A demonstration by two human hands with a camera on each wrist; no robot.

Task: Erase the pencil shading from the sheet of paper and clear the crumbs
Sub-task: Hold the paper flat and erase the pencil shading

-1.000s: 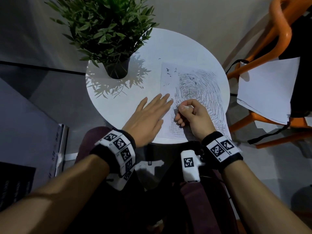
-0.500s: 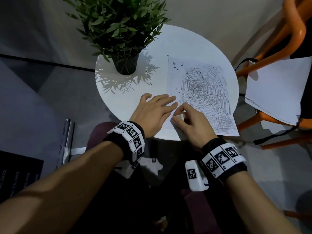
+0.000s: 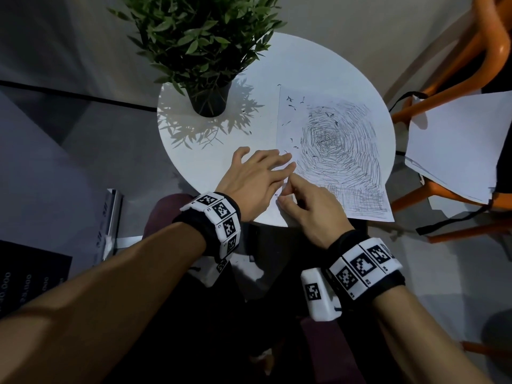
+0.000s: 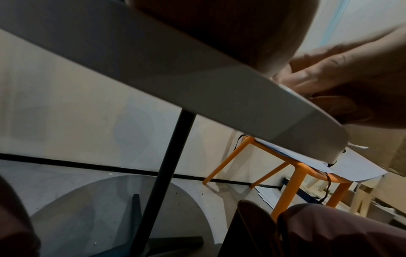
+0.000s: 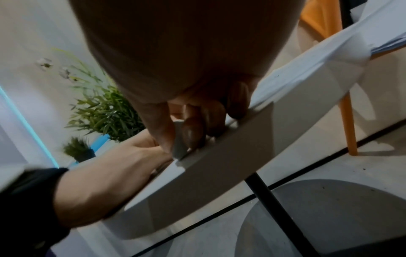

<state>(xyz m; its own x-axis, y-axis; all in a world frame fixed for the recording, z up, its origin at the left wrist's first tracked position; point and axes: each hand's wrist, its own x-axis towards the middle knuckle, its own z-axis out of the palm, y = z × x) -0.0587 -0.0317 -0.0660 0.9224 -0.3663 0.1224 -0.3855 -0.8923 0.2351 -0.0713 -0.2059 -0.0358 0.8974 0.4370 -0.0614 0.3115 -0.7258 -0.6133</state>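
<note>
Round white bench, potted plant at far-left. Orange chair to rt w/ loose white sheets. Sheet of paper lies on rt half of bench, near corner overhanging edge; pencil shading covers most of it. Left hand flat, fingers straight, pressing near-left edge of paper. Right hand clenched, thumb + fingers pinching small pale eraser at near-left corner. Dark crumbs scattered on far-left of paper, few on bench.
</note>
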